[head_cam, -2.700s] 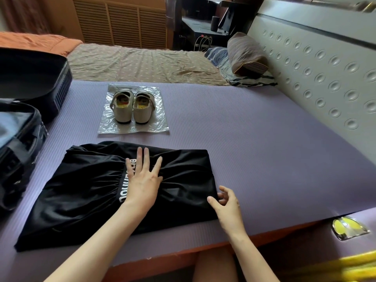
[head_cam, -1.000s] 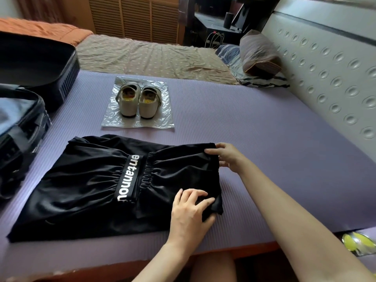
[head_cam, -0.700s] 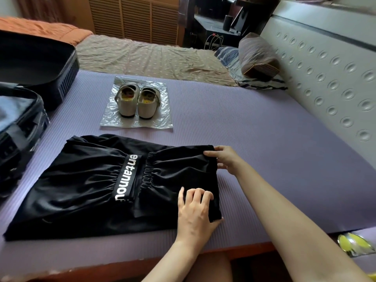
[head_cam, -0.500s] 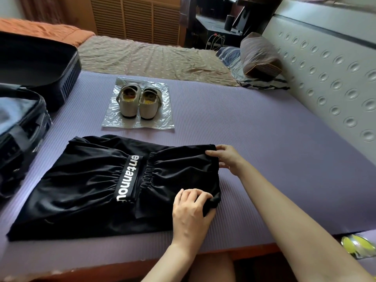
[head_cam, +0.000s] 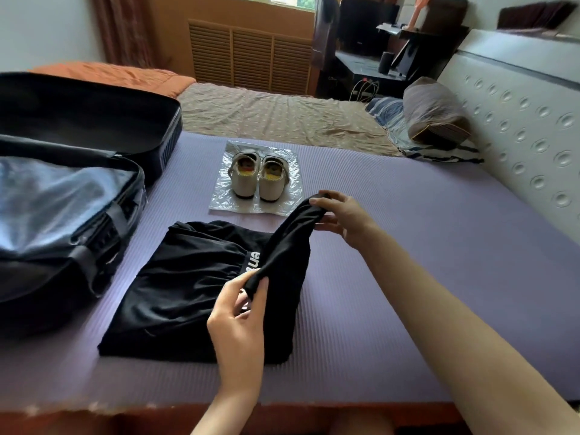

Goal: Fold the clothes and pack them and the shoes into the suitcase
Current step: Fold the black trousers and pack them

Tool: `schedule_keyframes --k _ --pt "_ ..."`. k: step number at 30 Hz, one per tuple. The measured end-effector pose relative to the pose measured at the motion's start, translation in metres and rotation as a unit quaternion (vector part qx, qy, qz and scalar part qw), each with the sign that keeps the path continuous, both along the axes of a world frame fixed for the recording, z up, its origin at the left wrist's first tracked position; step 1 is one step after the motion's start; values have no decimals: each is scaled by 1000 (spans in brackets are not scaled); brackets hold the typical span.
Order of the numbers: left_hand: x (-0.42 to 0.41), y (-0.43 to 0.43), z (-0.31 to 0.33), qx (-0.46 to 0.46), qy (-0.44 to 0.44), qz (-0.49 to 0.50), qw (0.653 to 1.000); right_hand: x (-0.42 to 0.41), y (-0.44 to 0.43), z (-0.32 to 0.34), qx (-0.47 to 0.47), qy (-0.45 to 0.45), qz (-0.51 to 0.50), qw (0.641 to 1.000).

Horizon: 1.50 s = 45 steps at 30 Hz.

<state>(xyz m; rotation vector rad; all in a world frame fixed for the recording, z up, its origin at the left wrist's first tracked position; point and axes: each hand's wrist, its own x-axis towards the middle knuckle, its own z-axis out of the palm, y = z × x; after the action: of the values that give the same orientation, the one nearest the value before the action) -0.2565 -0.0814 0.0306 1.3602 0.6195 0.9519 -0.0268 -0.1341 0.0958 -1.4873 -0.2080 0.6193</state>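
Head: black garment (head_cam: 188,287), right edge aloft between both hands (head_cam: 238,312) (head_cam: 342,218)

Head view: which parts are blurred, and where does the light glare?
Head view: the mat's near-left edge is smeared, with ragged fringes; daylight glints on the plastic under the shoes and shines pale on the suitcase lining; the black garment is so dark that few folds show.

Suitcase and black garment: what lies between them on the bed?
Only a bare strip of purple mat separates the suitcase from the black garment, in the head view.
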Motion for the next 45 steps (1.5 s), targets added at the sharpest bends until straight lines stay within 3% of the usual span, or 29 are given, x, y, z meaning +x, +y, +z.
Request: schedule_keyframes --k 6,15,19,22,25,28,34,36,38,42,43,45 --pt "-21 60 10 -32 -28 102 994 -36 103 16 -17 -36 -10 999" --pt "-59 135 -29 -23 72 211 975 -76 228 -31 -161 -109 40 980" --pt "-69 150 -45 -7 110 204 973 -89 241 -55 -220 -161 72 959" --pt "-76 153 -58 43 161 206 964 -94 239 -65 -226 -167 94 955" --pt "-81 151 -62 31 157 202 966 -99 238 -68 -219 -153 154 951" --pt "-84 153 -67 43 173 188 966 -102 237 -72 -232 -195 178 936" --pt "-88 160 -67 48 196 171 964 -107 223 -76 -166 -272 209 924" --pt "-90 161 -67 53 215 153 963 -107 216 -78 -195 -360 219 886" --pt "-91 163 -68 69 224 142 962 -106 208 -84 -273 -432 254 821" --pt "-90 165 -64 103 294 98 945 -110 202 -110 -386 -458 349 720" --pt "-90 167 -63 90 299 86 946 -111 203 -114 -392 -463 356 711" --pt "-89 170 -59 40 289 65 954 -112 203 -111 -362 -452 348 737"
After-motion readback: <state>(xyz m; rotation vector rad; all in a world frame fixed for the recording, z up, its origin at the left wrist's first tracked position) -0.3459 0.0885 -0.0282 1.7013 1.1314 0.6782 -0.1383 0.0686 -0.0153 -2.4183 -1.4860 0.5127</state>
